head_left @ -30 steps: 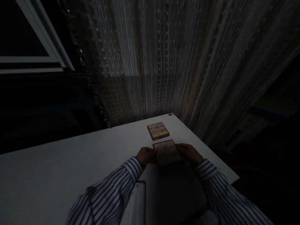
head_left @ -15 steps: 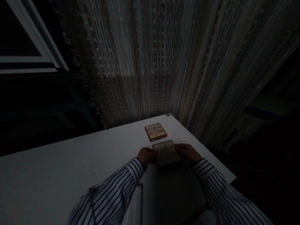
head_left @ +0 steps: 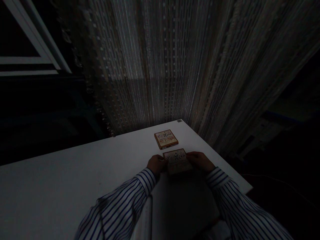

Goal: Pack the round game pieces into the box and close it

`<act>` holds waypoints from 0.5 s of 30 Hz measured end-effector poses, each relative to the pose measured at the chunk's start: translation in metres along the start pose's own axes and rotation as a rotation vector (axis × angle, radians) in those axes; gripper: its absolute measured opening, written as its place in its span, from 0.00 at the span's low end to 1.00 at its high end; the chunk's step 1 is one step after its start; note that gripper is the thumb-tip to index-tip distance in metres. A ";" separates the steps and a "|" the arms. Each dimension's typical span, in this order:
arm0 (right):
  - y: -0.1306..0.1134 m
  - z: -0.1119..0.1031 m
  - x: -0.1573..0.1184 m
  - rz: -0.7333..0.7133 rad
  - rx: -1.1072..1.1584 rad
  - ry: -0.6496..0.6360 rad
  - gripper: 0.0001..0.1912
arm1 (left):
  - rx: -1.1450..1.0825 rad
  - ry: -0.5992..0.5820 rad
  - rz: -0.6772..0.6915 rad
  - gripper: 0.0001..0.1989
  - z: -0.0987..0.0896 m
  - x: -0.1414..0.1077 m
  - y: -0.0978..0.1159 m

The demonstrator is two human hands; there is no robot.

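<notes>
A flat square box (head_left: 178,161) with a printed, flower-like pattern and dark lettering lies on the white table between my hands. My left hand (head_left: 157,164) grips its left side, the thumb at the edge. At the right side, the bent fingers of my right hand (head_left: 200,161) press on the upper corner. The near part of this box is in deep shadow, so its lower edge is hard to see. Just beyond it lies a second box (head_left: 166,138) of the same look, lying flat with a brown rim, touched by neither hand.
The white table (head_left: 75,176) stretches to the left and ends close on the right. A string curtain (head_left: 160,66) hangs behind its far edge. A small grey patch (head_left: 179,120) marks the far corner. A pale frame (head_left: 37,50) stands at upper left. The room is very dim.
My left hand has shifted slightly right along the near box's edge. My right hand and both boxes stay nearly where they were, and the picture is a little darker.
</notes>
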State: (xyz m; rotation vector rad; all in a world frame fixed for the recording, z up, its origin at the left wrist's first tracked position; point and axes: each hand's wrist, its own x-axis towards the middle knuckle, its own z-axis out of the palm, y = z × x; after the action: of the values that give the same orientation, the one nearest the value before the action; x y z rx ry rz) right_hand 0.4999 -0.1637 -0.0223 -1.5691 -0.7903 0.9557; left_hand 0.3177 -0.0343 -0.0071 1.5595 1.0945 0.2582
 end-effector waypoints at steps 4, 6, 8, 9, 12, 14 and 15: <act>-0.004 0.002 -0.001 0.004 -0.023 0.040 0.15 | 0.057 0.014 0.033 0.15 -0.001 0.002 -0.001; -0.006 0.003 -0.001 0.011 -0.023 0.050 0.14 | 0.086 0.018 0.043 0.15 -0.002 0.002 -0.001; -0.006 0.003 -0.001 0.018 -0.025 0.051 0.14 | 0.115 0.019 0.051 0.15 -0.003 0.002 -0.001; -0.006 0.003 -0.001 0.017 -0.034 0.049 0.14 | 0.129 0.019 0.056 0.14 -0.003 0.001 0.000; -0.004 0.002 0.000 0.006 -0.083 0.066 0.14 | 0.171 0.020 0.071 0.14 -0.004 0.000 0.000; -0.003 0.003 0.000 0.004 -0.111 0.076 0.14 | 0.197 0.024 0.083 0.14 -0.004 0.000 -0.001; -0.004 0.003 0.000 0.000 -0.131 0.079 0.14 | 0.209 0.027 0.090 0.15 -0.004 0.000 -0.001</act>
State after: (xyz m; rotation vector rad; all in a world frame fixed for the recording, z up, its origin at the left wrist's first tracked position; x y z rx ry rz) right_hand 0.4973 -0.1612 -0.0190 -1.7094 -0.8111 0.8509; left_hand 0.3144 -0.0313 -0.0069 1.7990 1.1012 0.2315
